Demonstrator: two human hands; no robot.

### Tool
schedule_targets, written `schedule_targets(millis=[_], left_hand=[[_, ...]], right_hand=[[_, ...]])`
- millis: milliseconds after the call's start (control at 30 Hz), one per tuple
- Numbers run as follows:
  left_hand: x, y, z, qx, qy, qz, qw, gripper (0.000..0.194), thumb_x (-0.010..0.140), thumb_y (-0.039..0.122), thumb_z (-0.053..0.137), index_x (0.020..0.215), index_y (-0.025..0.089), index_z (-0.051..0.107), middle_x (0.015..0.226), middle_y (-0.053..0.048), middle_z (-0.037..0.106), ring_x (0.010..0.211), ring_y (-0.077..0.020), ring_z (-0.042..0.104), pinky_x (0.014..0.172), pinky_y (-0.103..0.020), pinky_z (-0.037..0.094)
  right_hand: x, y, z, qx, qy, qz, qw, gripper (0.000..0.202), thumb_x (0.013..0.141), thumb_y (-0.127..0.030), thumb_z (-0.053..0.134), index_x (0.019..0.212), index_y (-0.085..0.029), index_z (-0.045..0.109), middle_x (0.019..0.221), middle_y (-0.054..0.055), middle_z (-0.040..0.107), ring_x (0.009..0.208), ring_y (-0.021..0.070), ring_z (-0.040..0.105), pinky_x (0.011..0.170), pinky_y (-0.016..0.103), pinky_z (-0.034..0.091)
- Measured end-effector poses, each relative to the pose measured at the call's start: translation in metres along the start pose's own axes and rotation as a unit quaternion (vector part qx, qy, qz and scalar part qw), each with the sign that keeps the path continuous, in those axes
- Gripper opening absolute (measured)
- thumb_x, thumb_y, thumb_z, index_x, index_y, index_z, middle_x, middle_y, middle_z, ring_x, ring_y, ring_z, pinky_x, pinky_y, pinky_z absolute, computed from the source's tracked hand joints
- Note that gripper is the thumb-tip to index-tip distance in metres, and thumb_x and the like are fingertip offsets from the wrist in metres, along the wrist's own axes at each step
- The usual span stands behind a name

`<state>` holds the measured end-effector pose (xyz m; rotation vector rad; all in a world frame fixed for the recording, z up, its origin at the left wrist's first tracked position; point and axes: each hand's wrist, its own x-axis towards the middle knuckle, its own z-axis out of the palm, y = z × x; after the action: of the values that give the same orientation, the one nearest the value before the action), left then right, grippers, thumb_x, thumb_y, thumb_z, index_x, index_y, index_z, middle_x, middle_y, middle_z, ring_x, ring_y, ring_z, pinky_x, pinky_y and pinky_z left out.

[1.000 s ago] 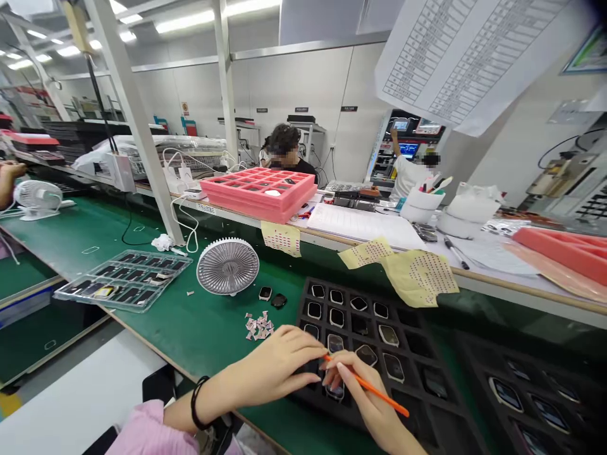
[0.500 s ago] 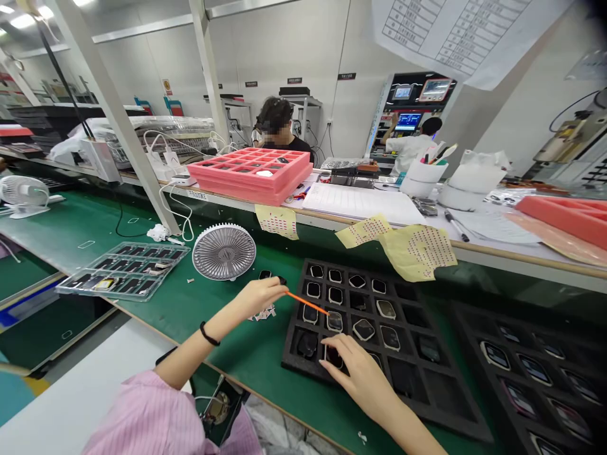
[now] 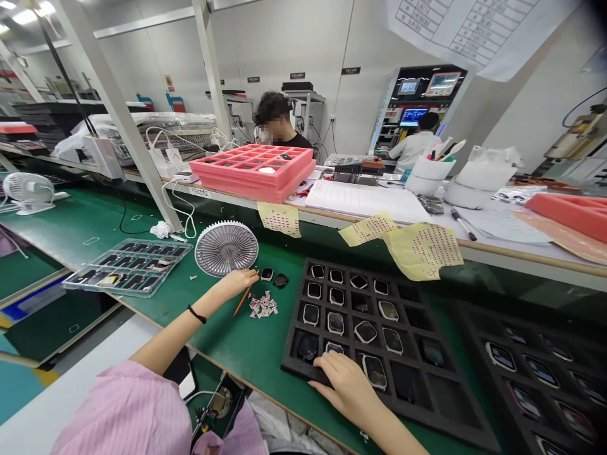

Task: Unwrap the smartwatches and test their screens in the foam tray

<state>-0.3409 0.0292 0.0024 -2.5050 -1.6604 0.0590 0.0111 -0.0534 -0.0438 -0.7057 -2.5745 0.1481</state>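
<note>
My left hand [image 3: 237,284] is closed on the upper end of a thin orange stick [image 3: 243,299], beside the round fan [image 3: 226,248]. The stick slants down toward the green table. Just right of that hand lie a square watch piece [image 3: 267,274] and a dark watch piece [image 3: 281,280]. Small pinkish-white pieces [image 3: 263,306] form a pile below them. My right hand [image 3: 342,382] rests at the front edge of the black foam tray [image 3: 374,297], its fingers bent over a watch piece [image 3: 334,348] in the front row. Whether its fingertips grip that piece is hidden.
A clear compartment tray [image 3: 130,268] lies left of the fan. Another black tray [image 3: 493,322] stands at the right. The shelf [image 3: 327,216] behind carries pink trays [image 3: 253,174], papers and white containers. Two people are beyond it.
My left hand has moved left with the orange stick, away from the black tray, uncovering the pieces beside the fan. My right hand has shifted slightly left and down, uncovering a watch piece.
</note>
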Motion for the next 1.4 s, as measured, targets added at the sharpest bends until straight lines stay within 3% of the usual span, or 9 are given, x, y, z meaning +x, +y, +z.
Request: schedule_targets(millis=[167, 300, 500, 633, 733, 900, 1067, 1233, 1400], left_hand=[[0.000, 0.003, 0.004, 0.017, -0.035, -0.041, 0.998, 0.023, 0.083, -0.003, 0.044, 0.084, 0.012, 0.060, 0.085, -0.011, 0.062, 0.078, -0.0197, 0.061, 0.065, -0.026, 0.045], [0.017, 0.026, -0.005, 0.008, -0.040, -0.056, 0.998, 0.021, 0.082, -0.003, 0.044, 0.085, 0.008, 0.061, 0.086, -0.016, 0.063, 0.077, -0.0237, 0.063, 0.065, -0.030, 0.047], [0.088, 0.086, -0.026, -0.070, -0.013, 0.000, 0.997, 0.023, 0.094, 0.020, 0.043, 0.112, 0.017, 0.057, 0.113, -0.009, 0.063, 0.105, -0.0206, 0.060, 0.086, -0.028, 0.046], [0.135, 0.105, -0.030, -0.101, -0.049, -0.002, 0.994, 0.029, 0.086, 0.028, 0.059, 0.113, 0.018, 0.057, 0.110, -0.009, 0.067, 0.103, -0.0234, 0.062, 0.078, -0.027, 0.048], [0.155, 0.108, -0.029, -0.106, -0.078, -0.018, 0.991, 0.040, 0.075, 0.028, 0.071, 0.110, 0.015, 0.057, 0.099, -0.012, 0.069, 0.091, -0.0277, 0.066, 0.068, -0.028, 0.047], [0.164, 0.107, -0.030, -0.116, -0.080, -0.023, 0.990, 0.047, 0.064, 0.019, 0.074, 0.105, 0.013, 0.053, 0.087, -0.013, 0.068, 0.081, -0.0296, 0.065, 0.062, -0.029, 0.043], [0.165, 0.101, -0.040, -0.150, -0.044, -0.002, 0.988, 0.034, 0.068, 0.031, 0.068, 0.094, 0.018, 0.052, 0.084, -0.006, 0.066, 0.075, -0.0231, 0.063, 0.059, -0.026, 0.039], [0.179, 0.120, -0.044, -0.181, -0.016, 0.044, 0.982, 0.035, 0.071, 0.038, 0.065, 0.098, 0.019, 0.052, 0.089, -0.004, 0.065, 0.076, -0.0199, 0.062, 0.060, -0.024, 0.038], [0.188, 0.134, -0.037, -0.174, -0.062, 0.067, 0.980, 0.042, 0.065, 0.030, 0.072, 0.102, 0.018, 0.056, 0.083, -0.005, 0.067, 0.071, -0.0214, 0.062, 0.055, -0.024, 0.036]], right_hand=[[-0.006, -0.018, 0.005, 0.014, -0.002, 0.020, 1.000, 0.020, 0.079, -0.016, 0.065, 0.094, -0.021, 0.052, 0.080, 0.004, 0.065, 0.072, 0.0243, 0.063, 0.063, 0.034, 0.048], [-0.008, -0.026, 0.009, 0.022, -0.010, 0.032, 0.999, 0.025, 0.075, -0.014, 0.068, 0.094, -0.020, 0.053, 0.081, 0.003, 0.064, 0.073, 0.0240, 0.061, 0.064, 0.034, 0.048], [-0.007, -0.028, 0.008, 0.025, -0.006, 0.049, 0.998, 0.027, 0.073, -0.015, 0.072, 0.092, -0.021, 0.053, 0.082, 0.002, 0.064, 0.073, 0.0232, 0.060, 0.064, 0.033, 0.046], [-0.006, -0.026, 0.009, 0.040, 0.011, 0.059, 0.997, 0.029, 0.071, -0.018, 0.076, 0.090, -0.021, 0.054, 0.080, 0.001, 0.064, 0.074, 0.0216, 0.060, 0.064, 0.031, 0.045], [-0.004, -0.026, 0.010, 0.046, 0.010, 0.064, 0.997, 0.028, 0.071, -0.021, 0.077, 0.088, -0.021, 0.054, 0.080, 0.000, 0.064, 0.074, 0.0207, 0.060, 0.065, 0.030, 0.044], [-0.002, -0.026, 0.008, 0.044, 0.009, 0.064, 0.997, 0.025, 0.073, -0.025, 0.076, 0.087, -0.021, 0.055, 0.080, 0.000, 0.064, 0.075, 0.0206, 0.060, 0.066, 0.031, 0.043], [-0.004, -0.025, 0.006, 0.038, 0.010, 0.056, 0.998, 0.024, 0.075, -0.027, 0.075, 0.089, -0.020, 0.056, 0.081, 0.000, 0.064, 0.075, 0.0203, 0.059, 0.065, 0.030, 0.043], [-0.005, -0.025, 0.009, 0.028, 0.009, 0.055, 0.998, 0.025, 0.075, -0.029, 0.074, 0.088, -0.020, 0.056, 0.081, 0.001, 0.064, 0.075, 0.0205, 0.058, 0.064, 0.031, 0.041], [-0.006, -0.025, 0.011, 0.015, 0.009, 0.052, 0.998, 0.023, 0.077, -0.031, 0.073, 0.088, -0.020, 0.055, 0.080, 0.001, 0.063, 0.074, 0.0203, 0.057, 0.064, 0.031, 0.040]])
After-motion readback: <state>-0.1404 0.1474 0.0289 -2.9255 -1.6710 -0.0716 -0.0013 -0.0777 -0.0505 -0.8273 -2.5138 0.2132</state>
